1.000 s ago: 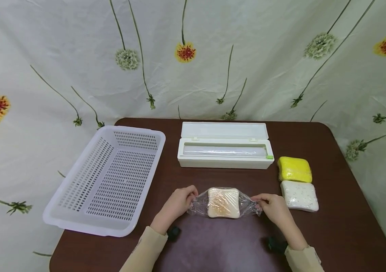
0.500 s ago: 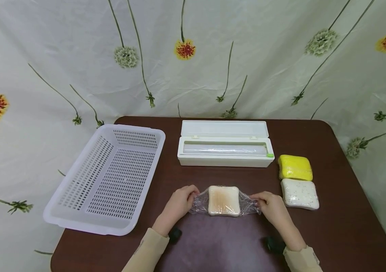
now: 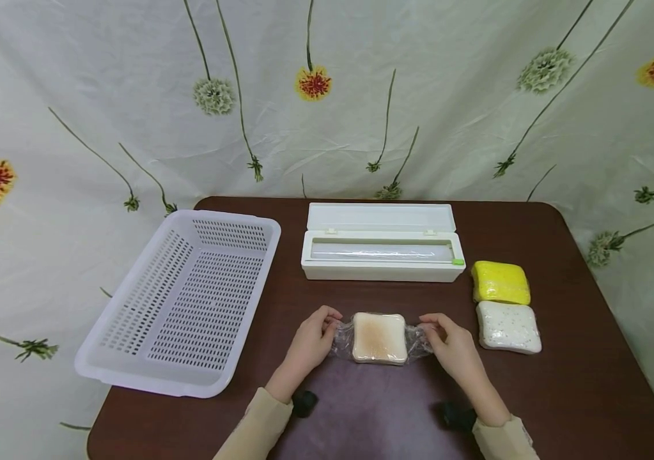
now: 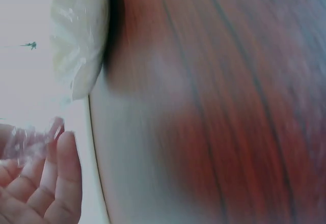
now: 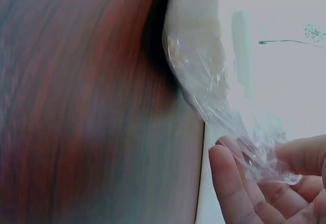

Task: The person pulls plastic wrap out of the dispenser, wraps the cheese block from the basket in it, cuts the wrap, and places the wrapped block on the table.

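A slice of bread [image 3: 380, 337], tan-toasted in its middle, is wrapped in clear cling film [image 3: 417, 342] near the front of the table. My left hand [image 3: 311, 342] holds the gathered left end of the film, and its curled fingers show in the left wrist view. On the other side, my right hand [image 3: 454, 350] pinches the right end between thumb and fingers. Crinkled film [image 5: 260, 163] bunches in that hand in the right wrist view. From the side, the wrapped bread [image 5: 196, 40] appears slightly above the tabletop, with a dark shadow beside it.
Behind the bread stands a white cling film box [image 3: 383, 273], lid raised, a roll inside. A white perforated basket [image 3: 246, 306] occupies the table's left. At right lie a wrapped yellow slice [image 3: 500, 282] and a wrapped speckled white slice [image 3: 509, 328]. The brown table [image 3: 580, 377] ends before a flowered curtain.
Both hands have moved inward along the film, closer to the bread, so less film shows at each end. The bread's face looks less streaked by glare. Box, basket and other slices stay put.
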`<state>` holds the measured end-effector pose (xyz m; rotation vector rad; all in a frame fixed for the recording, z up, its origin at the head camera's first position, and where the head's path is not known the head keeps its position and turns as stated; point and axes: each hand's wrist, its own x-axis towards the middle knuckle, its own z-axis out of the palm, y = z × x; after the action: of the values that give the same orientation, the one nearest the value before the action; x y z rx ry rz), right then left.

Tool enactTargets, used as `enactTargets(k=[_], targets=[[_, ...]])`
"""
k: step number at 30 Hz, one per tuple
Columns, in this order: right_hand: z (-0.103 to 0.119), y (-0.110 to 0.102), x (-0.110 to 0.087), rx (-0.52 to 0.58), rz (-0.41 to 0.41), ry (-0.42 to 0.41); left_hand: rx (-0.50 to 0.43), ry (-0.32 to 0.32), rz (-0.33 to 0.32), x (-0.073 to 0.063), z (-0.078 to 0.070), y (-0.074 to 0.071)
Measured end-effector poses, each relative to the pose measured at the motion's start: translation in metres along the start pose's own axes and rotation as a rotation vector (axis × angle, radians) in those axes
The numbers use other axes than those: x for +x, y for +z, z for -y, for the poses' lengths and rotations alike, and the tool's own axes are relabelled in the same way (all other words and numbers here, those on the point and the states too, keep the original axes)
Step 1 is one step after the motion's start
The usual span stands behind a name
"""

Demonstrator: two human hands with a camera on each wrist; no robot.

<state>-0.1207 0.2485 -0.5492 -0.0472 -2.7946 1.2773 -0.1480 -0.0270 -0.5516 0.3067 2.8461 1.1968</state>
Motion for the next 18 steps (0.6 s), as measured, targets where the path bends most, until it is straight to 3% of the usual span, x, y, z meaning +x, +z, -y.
enactTargets(k=[10, 18], targets=[[0.010, 0.009, 0.001, 0.194, -0.014, 0.115, -0.099, -0.033, -0.110, 0.000, -0.012, 0.011], [0.022, 0.019, 0.002, 0.083, -0.052, 0.113, -0.163, -0.091, -0.179, 0.004, -0.021, 0.022]])
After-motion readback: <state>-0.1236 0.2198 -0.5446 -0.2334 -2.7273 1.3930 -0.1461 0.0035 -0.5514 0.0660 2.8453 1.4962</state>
